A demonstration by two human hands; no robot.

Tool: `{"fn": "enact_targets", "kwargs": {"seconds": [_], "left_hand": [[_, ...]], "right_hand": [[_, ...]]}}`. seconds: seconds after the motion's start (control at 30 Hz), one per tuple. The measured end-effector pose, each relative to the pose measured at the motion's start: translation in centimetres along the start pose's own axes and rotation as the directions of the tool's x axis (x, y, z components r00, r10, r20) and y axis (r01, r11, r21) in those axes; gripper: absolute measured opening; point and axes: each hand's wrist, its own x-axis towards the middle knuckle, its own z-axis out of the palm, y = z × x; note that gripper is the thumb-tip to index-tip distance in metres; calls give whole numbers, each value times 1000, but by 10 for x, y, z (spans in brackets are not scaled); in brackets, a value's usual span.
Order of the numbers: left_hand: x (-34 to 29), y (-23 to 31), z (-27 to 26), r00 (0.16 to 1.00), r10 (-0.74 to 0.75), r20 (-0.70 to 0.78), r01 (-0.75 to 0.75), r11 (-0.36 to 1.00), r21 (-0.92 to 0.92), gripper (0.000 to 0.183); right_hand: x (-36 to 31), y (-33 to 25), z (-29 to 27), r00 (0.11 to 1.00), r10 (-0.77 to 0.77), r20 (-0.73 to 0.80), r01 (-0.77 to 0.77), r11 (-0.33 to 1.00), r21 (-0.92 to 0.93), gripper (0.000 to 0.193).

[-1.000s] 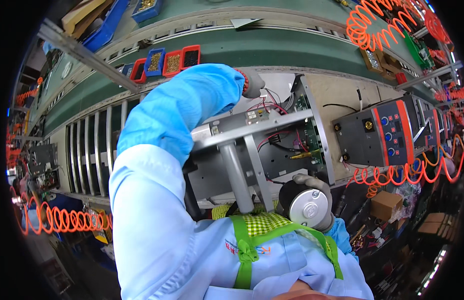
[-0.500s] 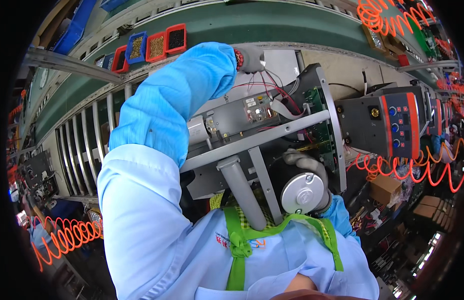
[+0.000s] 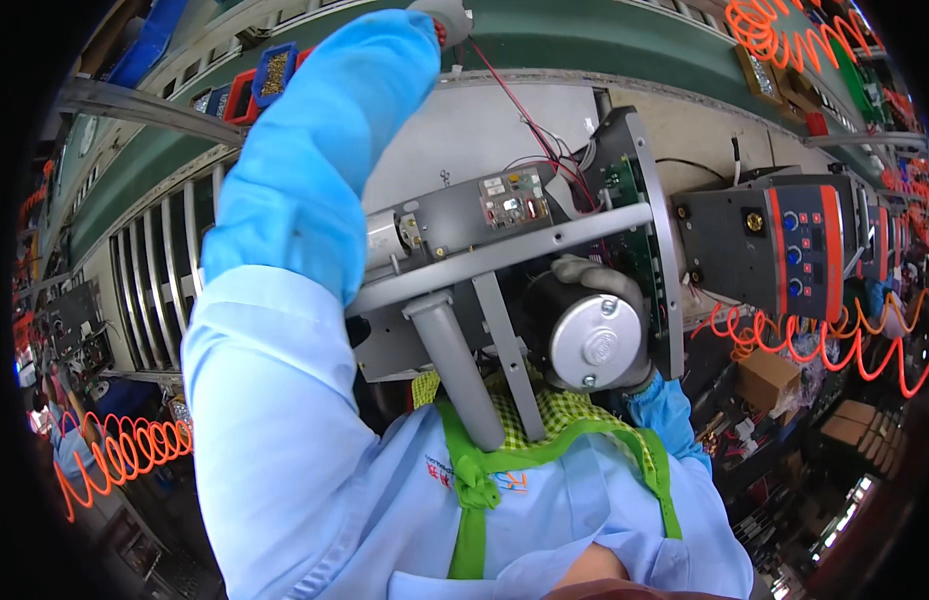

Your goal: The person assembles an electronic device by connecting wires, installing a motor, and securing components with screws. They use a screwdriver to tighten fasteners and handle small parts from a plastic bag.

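My left hand (image 3: 453, 18), in a grey glove, is stretched far out at the top edge, closed on red wires (image 3: 505, 88) drawn taut from the machine's far side. Its fingers are partly cut off by the picture edge. My right hand (image 3: 610, 278), gloved too, wraps round a motor (image 3: 597, 342), a black cylinder with a silver end cap, close to my apron. Between my arms lies the open grey machine frame (image 3: 505, 258). It carries a green circuit board (image 3: 645, 240) at the right, a smaller board (image 3: 515, 203) and a silver cylinder (image 3: 385, 238).
Small red and blue bins (image 3: 275, 75) of fasteners stand on the green bench at the far left, partly behind my sleeve. A roller rack (image 3: 150, 290) lies left. Finished-looking control units (image 3: 800, 245) with knobs stand right. Orange coiled hoses (image 3: 815, 350) hang at both sides.
My left hand has moved farther out and up, and the red wires stretch out longer and straighter. The frame and the motor in my right hand appear slightly farther left.
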Motion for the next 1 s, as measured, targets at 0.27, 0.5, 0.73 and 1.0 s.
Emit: {"fn": "enact_targets", "kwargs": {"seconds": [0.27,0.5,0.73,1.0], "left_hand": [[-112,54,-154,894,414,168,-427,903,47,54],[-332,72,-238,674,690,265,-513,694,-505,44],[-463,81,-70,592,614,522,32,629,-777,38],[-450,158,106,866,-2,501,374,-662,-649,60]], "right_hand": [[16,9,12,985,168,34,-171,959,226,99],[27,47,5,953,292,83,-303,935,183,95],[27,39,12,958,249,139,-268,954,137,101],[27,41,19,989,141,36,-142,989,30,95]]}}
